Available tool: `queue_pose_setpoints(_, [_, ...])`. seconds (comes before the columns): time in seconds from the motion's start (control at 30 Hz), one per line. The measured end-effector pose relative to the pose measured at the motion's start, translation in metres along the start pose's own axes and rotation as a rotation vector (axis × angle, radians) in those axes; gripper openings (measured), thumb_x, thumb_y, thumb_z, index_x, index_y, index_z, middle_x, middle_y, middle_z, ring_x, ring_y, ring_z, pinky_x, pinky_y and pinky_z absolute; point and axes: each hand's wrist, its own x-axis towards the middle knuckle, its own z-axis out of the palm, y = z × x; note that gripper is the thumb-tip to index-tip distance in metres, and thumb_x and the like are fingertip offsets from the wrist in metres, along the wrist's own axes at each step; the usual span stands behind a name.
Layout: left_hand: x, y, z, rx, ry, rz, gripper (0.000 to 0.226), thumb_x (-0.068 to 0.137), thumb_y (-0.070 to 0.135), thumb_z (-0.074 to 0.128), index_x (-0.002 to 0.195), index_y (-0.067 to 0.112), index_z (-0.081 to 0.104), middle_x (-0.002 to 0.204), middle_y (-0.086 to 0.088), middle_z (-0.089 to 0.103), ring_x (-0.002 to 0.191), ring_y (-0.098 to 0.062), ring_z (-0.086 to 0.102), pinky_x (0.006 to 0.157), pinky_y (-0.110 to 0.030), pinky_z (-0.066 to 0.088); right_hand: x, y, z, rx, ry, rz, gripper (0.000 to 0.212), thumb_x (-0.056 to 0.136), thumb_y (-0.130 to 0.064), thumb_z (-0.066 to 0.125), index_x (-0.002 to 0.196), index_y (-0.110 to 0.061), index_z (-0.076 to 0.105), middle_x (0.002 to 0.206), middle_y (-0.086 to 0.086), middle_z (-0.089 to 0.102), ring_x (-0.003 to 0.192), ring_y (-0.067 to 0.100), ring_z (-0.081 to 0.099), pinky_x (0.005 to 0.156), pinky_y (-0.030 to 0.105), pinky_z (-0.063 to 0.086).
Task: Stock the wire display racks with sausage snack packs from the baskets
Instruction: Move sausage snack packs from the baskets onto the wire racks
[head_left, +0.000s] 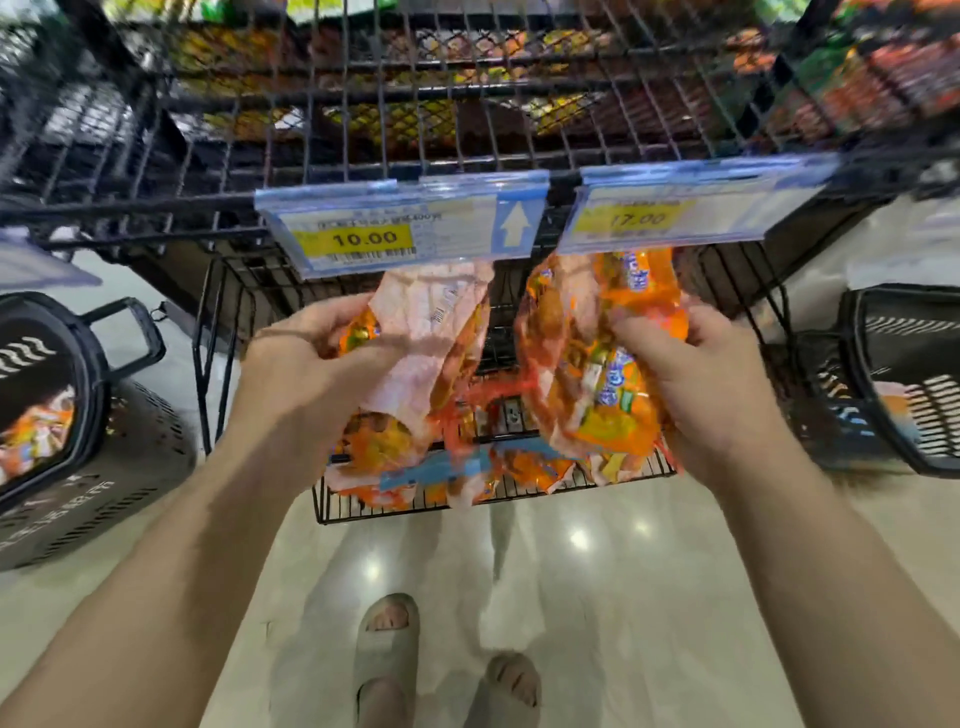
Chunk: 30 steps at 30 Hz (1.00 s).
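1. Two sausage snack packs are held up above the lower wire rack (415, 506), just under the price-tag rail. The left-hand pack (431, 332) is turned pale back outward. The right-hand pack (587, 338) shows its orange printed face.
2. The left hand (311, 358) is curled round the left edge of its pack, thumb across the front. The fingers are mostly hidden behind the film.
3. The right hand (691, 384) is closed on the right edge of its pack, with fingertips pressed into the wrapper.
4. Stocked packs (524, 465) are seen lying loosely and overlapping along the rack's front edge. Its rear is hidden by the hands and the held packs.
5. Step judged: placing. Both packs are carried to the rack but not yet set down.
6. Next move, as judged: the packs are to be lowered clear of the tag rail and laid toward the rack's back edge. The left-hand pack likely needs turning face out. Grip should be released only once each pack is supported.
7. A 10.00 price tag (374, 236) and a 17.00 price tag (639, 218) are clipped to the front edge of the upper wire rack (415, 130). The goods in that rack are blurred.
8. The left basket (145, 431) is on the floor at left, and orange packs are visible inside. The right basket (924, 322) is at right, but its contents cannot be made out surely.
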Motion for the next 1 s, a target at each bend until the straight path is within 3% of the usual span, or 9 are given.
queue_pose_setpoints(0.07, [-0.019, 0.008, -0.004, -0.093, -0.047, -0.035, 0.024, 0.092, 0.003, 0.07, 0.113, 0.014, 0.073, 0.09, -0.008, 0.078, 0.075, -0.028, 0.074, 0.064, -0.04, 0.061, -0.022, -0.007, 0.0, 0.083, 0.006, 0.063, 0.017, 0.088, -0.014, 0.078, 0.105, -0.015, 0.077, 0.098, 0.013, 0.079, 0.087, 0.029, 0.073, 0.088, 0.057, 0.061])
queue_pose_setpoints(0.13, [-0.041, 0.016, -0.01, -0.159, -0.063, -0.053, 0.015, 0.095, 0.005, 0.066, 0.107, 0.011, 0.073, 0.084, -0.009, 0.074, 0.064, -0.026, 0.069, 0.052, -0.031, 0.055, -0.048, -0.018, -0.003, 0.148, 0.002, 0.126, 0.016, 0.093, -0.01, 0.072, 0.108, -0.013, 0.075, 0.099, 0.011, 0.079, 0.085, 0.026, 0.073, 0.084, 0.048, 0.062])
queue_pose_setpoints(0.23, [-0.08, 0.031, -0.018, -0.187, -0.018, -0.119, 0.007, 0.096, 0.006, 0.064, 0.095, 0.008, 0.071, 0.076, -0.004, 0.071, 0.058, -0.02, 0.064, 0.045, -0.023, 0.047, -0.089, -0.036, -0.014, 0.176, 0.012, 0.183, 0.017, 0.093, -0.008, 0.071, 0.107, -0.016, 0.075, 0.099, 0.01, 0.079, 0.086, 0.026, 0.074, 0.086, 0.048, 0.062])
queue_pose_setpoints(0.4, [-0.158, 0.068, -0.039, -0.229, 0.058, -0.192, 0.008, 0.092, 0.007, 0.069, 0.098, 0.009, 0.072, 0.082, -0.004, 0.075, 0.07, -0.018, 0.07, 0.065, -0.031, 0.059, -0.166, -0.077, -0.039, 0.16, -0.001, 0.207, 0.038, 0.083, -0.023, 0.078, 0.12, -0.017, 0.072, 0.111, 0.015, 0.077, 0.103, 0.038, 0.074, 0.092, 0.06, 0.059])
queue_pose_setpoints(0.53, [-0.218, 0.103, -0.059, -0.257, 0.088, -0.203, 0.02, 0.093, 0.005, 0.068, 0.095, 0.021, 0.08, 0.099, -0.009, 0.079, 0.085, -0.025, 0.074, 0.083, -0.042, 0.058, -0.218, -0.116, -0.049, 0.142, -0.039, 0.203, 0.045, 0.077, -0.03, 0.078, 0.12, -0.02, 0.072, 0.11, 0.011, 0.078, 0.102, 0.036, 0.075, 0.092, 0.059, 0.059])
queue_pose_setpoints(0.73, [-0.279, 0.146, -0.096, -0.349, 0.171, -0.162, 0.028, 0.092, 0.001, 0.067, 0.118, 0.009, 0.072, 0.106, -0.011, 0.078, 0.088, -0.023, 0.075, 0.07, -0.035, 0.062, -0.264, -0.169, -0.042, 0.116, -0.12, 0.185, 0.035, 0.084, -0.023, 0.077, 0.119, -0.021, 0.073, 0.108, 0.012, 0.078, 0.098, 0.036, 0.076, 0.088, 0.058, 0.06])
queue_pose_setpoints(0.9, [-0.308, 0.176, -0.13, -0.473, 0.239, -0.063, 0.025, 0.09, -0.003, 0.065, 0.112, 0.007, 0.071, 0.104, -0.012, 0.078, 0.086, -0.02, 0.075, 0.071, -0.03, 0.062, -0.282, -0.206, -0.013, 0.102, -0.226, 0.159, 0.031, 0.092, -0.016, 0.073, 0.123, -0.017, 0.07, 0.11, 0.012, 0.078, 0.101, 0.039, 0.075, 0.09, 0.06, 0.059])
queue_pose_setpoints(1.0, [-0.324, 0.191, -0.156, -0.551, 0.257, 0.01, 0.035, 0.076, 0.009, 0.073, 0.11, 0.009, 0.072, 0.101, -0.01, 0.079, 0.085, -0.019, 0.076, 0.071, -0.03, 0.063, -0.294, -0.226, 0.014, 0.102, -0.281, 0.139, 0.028, 0.093, -0.013, 0.071, 0.121, -0.016, 0.07, 0.108, 0.013, 0.078, 0.1, 0.039, 0.075, 0.092, 0.063, 0.057])
